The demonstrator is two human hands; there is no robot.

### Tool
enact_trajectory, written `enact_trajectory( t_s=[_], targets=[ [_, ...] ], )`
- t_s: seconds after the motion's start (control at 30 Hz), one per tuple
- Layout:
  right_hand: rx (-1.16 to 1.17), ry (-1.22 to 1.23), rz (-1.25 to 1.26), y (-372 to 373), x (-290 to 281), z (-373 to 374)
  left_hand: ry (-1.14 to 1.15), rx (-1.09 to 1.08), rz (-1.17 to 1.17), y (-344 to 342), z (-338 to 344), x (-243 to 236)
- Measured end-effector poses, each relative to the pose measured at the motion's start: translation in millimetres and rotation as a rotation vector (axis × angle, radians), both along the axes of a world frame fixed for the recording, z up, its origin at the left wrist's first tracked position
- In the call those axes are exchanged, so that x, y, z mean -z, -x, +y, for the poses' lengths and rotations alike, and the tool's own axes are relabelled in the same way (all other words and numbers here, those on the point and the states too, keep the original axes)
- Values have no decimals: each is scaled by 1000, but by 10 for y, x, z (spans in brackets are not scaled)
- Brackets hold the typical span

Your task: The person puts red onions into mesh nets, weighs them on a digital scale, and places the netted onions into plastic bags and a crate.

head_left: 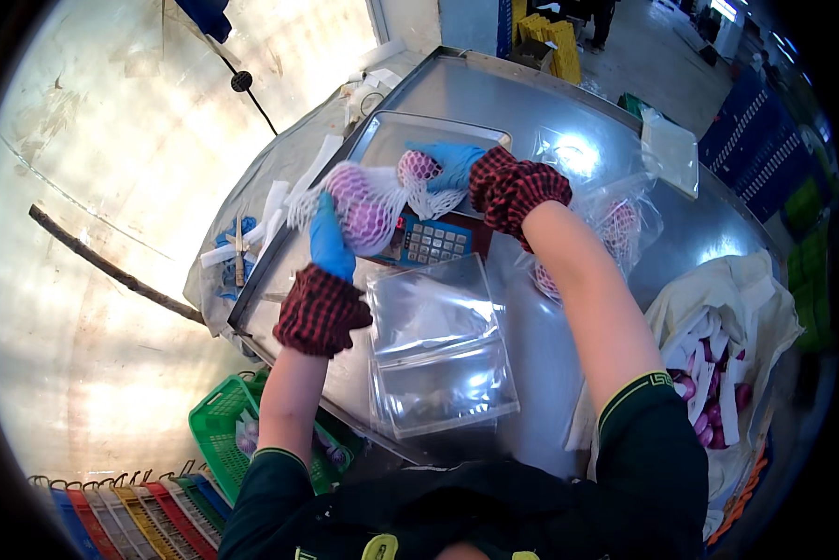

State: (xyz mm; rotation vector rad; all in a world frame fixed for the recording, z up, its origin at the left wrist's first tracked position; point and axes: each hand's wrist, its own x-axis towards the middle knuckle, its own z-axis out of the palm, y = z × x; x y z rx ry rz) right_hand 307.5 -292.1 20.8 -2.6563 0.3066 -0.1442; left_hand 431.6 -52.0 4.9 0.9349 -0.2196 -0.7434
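Note:
Both my hands wear blue gloves with red-and-black checked cuffs. My left hand is closed on the near side of a bundle of purple onions in white foam netting. Opposite it, my right hand curls over a smaller netted purple onion, and white netting stretches between the two. Beneath them stands a scale, its steel pan behind and its blue keypad in front. Flat clear plastic bags lie stacked nearer me. The fingertips of my left hand are partly hidden by the netting.
A clear bag with netted purple onions rests on the metal table beside my right forearm. At the right, a white sack holds loose purple onions. A green basket stands below the table's left edge. Clear packaging lies at the far right.

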Motion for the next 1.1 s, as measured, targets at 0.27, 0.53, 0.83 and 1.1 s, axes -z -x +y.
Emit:
enact_trajectory(
  t_s=[0.27,0.53,0.83,1.1],
  targets=[
    [353,-948,-534,1505,215,964,-413,200,-660,-865,-1360,628],
    [998,26,130,3257,658,2433,-147,-586,-984,-1028,-899,-545],
    [955,123,269,3317,813,2608,-534,103,-1186,-429,-1486,-620],
    [694,-8,-41,3845,-94,3389,-643,937,-1797,-80,-2211,198]
  ],
)
